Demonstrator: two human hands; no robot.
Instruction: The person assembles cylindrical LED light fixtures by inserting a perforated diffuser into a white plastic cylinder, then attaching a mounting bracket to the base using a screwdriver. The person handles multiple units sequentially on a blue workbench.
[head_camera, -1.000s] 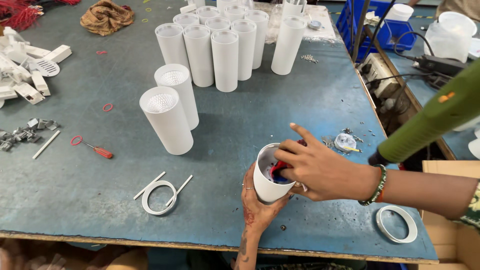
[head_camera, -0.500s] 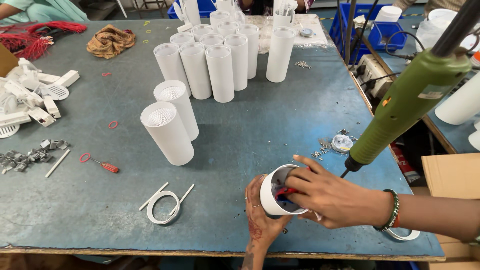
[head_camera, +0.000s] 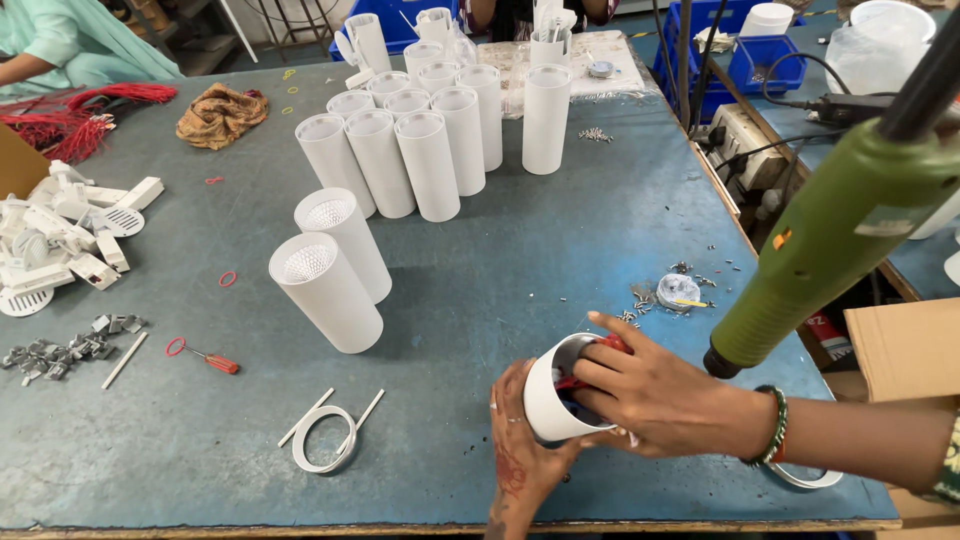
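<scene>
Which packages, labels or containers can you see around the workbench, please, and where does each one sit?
Cardboard box: plain brown, right edge, below the green electric screwdriver.
Label: pale rectangular sticker on the screwdriver's body.
Blue bins: plastic, open-topped, far right.
Clear plastic tub: translucent, top right corner.
Small round tin: among loose screws, beyond the right hand.

Single head cam, above the near edge of the blue-grey table (head_camera: 560, 250), angled down and forward. Close on the hands at near right; far edge and left side visible. No second view to overlap.
</scene>
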